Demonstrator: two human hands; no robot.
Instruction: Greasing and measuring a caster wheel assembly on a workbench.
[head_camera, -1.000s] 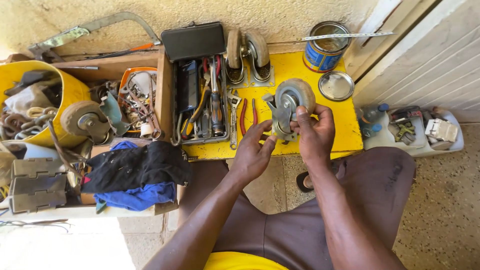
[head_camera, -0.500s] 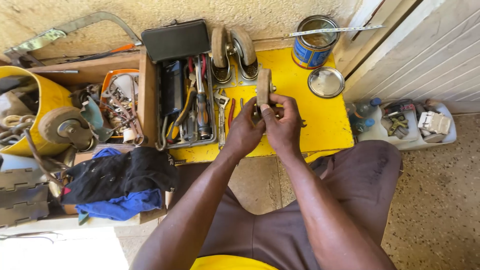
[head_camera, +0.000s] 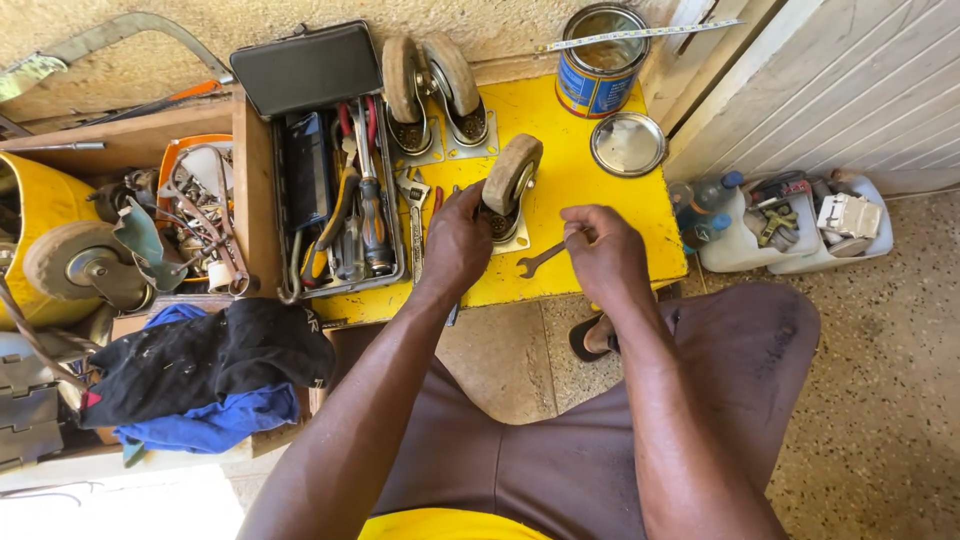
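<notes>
Head view, looking down at a seated person's two bare hands over a yellow desk (head_camera: 600, 190). Left hand (head_camera: 455, 240) has its grip wrapped round a caster wheel (head_camera: 510, 175), holding it tilted w/ its metal plate resting on the desk. Right hand (head_camera: 603, 250) sits just right of that grip, fingers curled in a loose fist; can't tell if anything small is pinched in it. Between the two hands, a small spanner (head_camera: 540, 261) lies flat on the desk, apart from both.

Just left of the holding grip: an adjustable wrench (head_camera: 414, 200) and red-handled pliers (head_camera: 437, 200) on the desk. Further left, an open metal toolbox (head_camera: 330, 200) packed w/ screwdrivers and hand tools, lid propped up behind. Beyond the grip, near the wall, two more caster wheels (head_camera: 430, 85) stand on their plates. Up and to the right, an open blue tin (head_camera: 600, 65) w/ its round lid (head_camera: 627, 143) lying beside it. Far right, on the floor, white plastic tubs (head_camera: 790, 225) of small parts. Far left, dark and blue cloths (head_camera: 200, 375) heaped near another wheel (head_camera: 75, 262).
</notes>
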